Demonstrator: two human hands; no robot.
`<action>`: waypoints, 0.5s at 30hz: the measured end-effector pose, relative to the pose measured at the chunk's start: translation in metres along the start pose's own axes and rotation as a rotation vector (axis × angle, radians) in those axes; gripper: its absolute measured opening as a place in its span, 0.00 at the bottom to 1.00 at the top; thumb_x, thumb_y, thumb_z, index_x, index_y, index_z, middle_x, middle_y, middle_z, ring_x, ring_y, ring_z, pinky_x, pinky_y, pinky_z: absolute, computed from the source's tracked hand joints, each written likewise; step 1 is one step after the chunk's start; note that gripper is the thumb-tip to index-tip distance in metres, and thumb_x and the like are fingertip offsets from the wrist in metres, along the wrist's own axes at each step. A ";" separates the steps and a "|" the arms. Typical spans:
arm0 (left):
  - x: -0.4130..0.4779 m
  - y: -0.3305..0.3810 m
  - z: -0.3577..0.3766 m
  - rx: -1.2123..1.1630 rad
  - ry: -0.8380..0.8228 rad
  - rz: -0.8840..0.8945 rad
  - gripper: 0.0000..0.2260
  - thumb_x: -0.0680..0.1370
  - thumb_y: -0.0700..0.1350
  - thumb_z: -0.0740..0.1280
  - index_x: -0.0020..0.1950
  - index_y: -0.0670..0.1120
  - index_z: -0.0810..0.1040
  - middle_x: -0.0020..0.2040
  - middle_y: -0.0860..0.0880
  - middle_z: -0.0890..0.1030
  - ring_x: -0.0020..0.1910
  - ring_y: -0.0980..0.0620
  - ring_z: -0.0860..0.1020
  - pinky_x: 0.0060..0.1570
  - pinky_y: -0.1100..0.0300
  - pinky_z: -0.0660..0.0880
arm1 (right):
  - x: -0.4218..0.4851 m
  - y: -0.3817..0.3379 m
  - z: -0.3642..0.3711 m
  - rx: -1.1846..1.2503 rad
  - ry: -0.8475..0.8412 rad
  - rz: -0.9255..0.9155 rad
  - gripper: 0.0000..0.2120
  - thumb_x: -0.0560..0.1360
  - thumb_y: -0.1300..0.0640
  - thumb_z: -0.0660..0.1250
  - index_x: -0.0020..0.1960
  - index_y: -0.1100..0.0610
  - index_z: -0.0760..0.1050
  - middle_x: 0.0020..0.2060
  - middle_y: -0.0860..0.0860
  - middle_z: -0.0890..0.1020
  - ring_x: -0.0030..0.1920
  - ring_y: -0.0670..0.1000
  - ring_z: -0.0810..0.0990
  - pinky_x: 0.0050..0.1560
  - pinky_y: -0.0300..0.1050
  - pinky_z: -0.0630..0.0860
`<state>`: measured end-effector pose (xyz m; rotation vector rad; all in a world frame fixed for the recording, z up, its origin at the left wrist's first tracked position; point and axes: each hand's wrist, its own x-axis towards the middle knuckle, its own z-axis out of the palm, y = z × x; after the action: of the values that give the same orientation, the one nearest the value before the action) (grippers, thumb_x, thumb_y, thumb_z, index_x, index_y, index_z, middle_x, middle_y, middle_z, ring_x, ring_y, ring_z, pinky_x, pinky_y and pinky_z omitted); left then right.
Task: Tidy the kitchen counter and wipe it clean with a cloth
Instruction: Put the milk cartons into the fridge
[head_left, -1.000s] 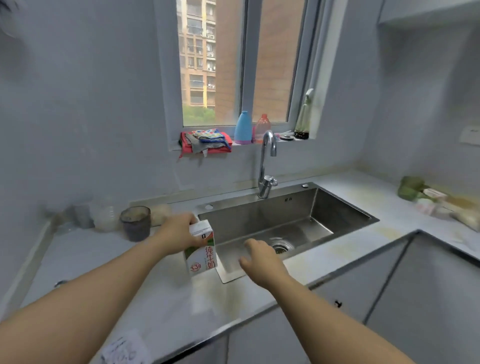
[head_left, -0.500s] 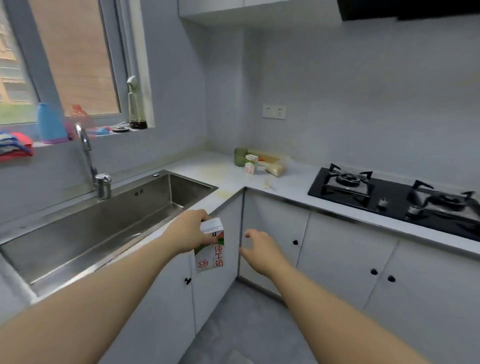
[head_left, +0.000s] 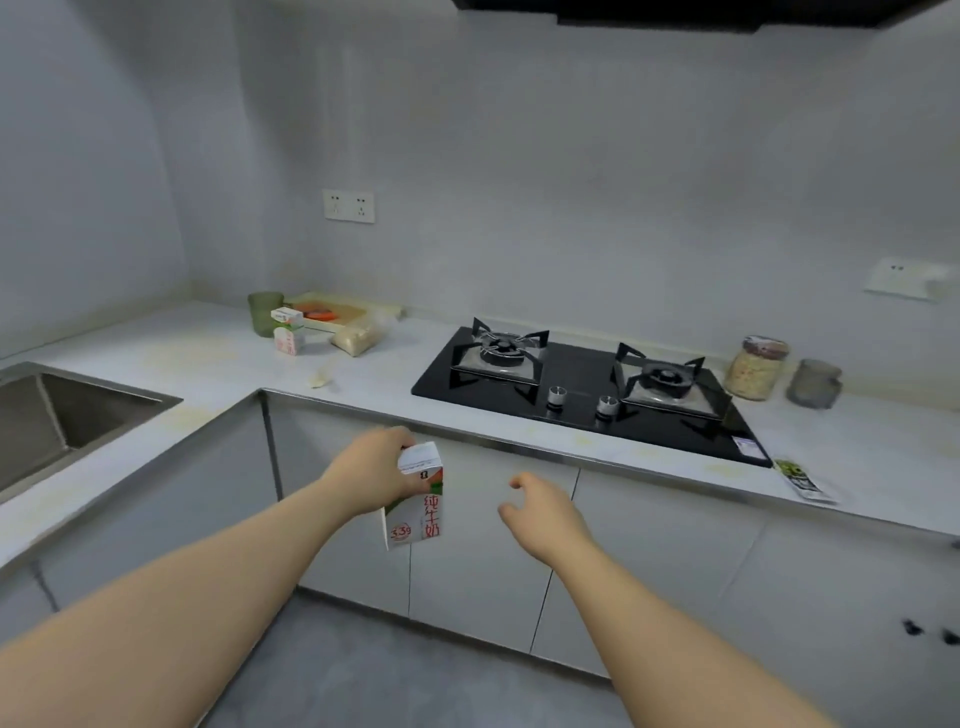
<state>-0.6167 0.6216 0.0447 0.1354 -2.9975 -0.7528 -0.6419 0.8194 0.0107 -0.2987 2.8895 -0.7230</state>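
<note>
Now off the white table (head_left: 218, 358), the red-and-white paper milk carton (head_left: 418, 514) hangs at six o'clock, left hand (head_left: 376, 470) fingers grasping it; right hand (head_left: 543, 514) released: tidying underway.

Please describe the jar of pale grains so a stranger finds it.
Find the black gas stove. Right of it, near the wall, stand two jars. Yours is the taller jar, nearer the stove, holding pale grains; the grey jar is shorter.
</note>
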 end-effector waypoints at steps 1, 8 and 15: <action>0.010 0.003 0.003 0.007 -0.005 0.001 0.16 0.72 0.51 0.71 0.56 0.47 0.74 0.50 0.49 0.75 0.47 0.51 0.74 0.41 0.60 0.71 | 0.006 0.006 0.000 0.007 -0.001 0.004 0.21 0.79 0.52 0.57 0.71 0.54 0.64 0.69 0.52 0.69 0.66 0.55 0.70 0.62 0.46 0.69; 0.087 -0.009 0.018 0.020 -0.038 0.004 0.18 0.73 0.51 0.71 0.59 0.47 0.74 0.53 0.47 0.75 0.47 0.51 0.74 0.40 0.62 0.71 | 0.069 0.017 -0.003 0.026 -0.028 0.046 0.21 0.79 0.52 0.57 0.71 0.54 0.64 0.68 0.52 0.70 0.65 0.56 0.72 0.61 0.47 0.71; 0.188 -0.079 -0.012 0.093 -0.009 -0.051 0.21 0.73 0.52 0.70 0.62 0.47 0.72 0.56 0.47 0.75 0.48 0.52 0.72 0.44 0.62 0.70 | 0.189 -0.048 0.012 0.050 -0.015 -0.019 0.20 0.79 0.52 0.58 0.70 0.54 0.65 0.66 0.53 0.71 0.63 0.56 0.73 0.62 0.49 0.71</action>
<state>-0.7968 0.5280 0.0225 0.2139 -3.0490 -0.6192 -0.8157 0.7296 0.0048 -0.3252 2.8531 -0.7909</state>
